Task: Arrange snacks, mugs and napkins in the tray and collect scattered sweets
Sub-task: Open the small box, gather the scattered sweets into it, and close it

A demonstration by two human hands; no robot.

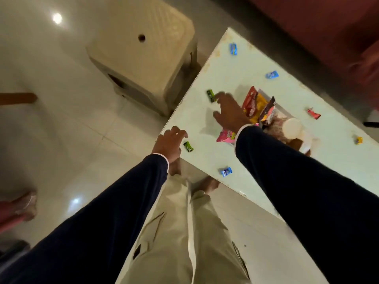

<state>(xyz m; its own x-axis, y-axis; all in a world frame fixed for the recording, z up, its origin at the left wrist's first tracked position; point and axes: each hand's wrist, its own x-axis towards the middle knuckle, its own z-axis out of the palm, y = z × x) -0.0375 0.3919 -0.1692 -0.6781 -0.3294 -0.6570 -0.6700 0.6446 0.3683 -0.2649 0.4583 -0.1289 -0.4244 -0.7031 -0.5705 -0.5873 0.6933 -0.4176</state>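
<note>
Over the table (205, 165) corner, you are standing and reaching with both hands, dark sleeves (307, 191) up to the wrists. Your left hand (169, 143) is hovering at the table edge, fingers (180, 132) loosely curled and spread, gripping nothing; a green sweet (188, 146) is lying just beside it. Your right hand (229, 114) is stretching further in, fingers splayed and empty, fingertips almost touching a second green sweet (211, 95); contact is too blurred to tell. Just right of that hand, the tray (286, 111) is sitting mid-table, holding upright snack packets: red (249, 101), yellow (260, 105), dark (268, 111). A pink packet (224, 136) is lying at the tray's near end, partly under your right sleeve. A white mug (292, 128) is sitting in the tray behind the packets; more white things beside it are too blurred to name. Other sweets are lying scattered well apart: blue near you (226, 171), blue at the far end (233, 48), blue (272, 74) beyond the tray, red (313, 113) and yellow (358, 140) on the right. A cream stool (141, 58) is standing on the floor beside the table.
</note>
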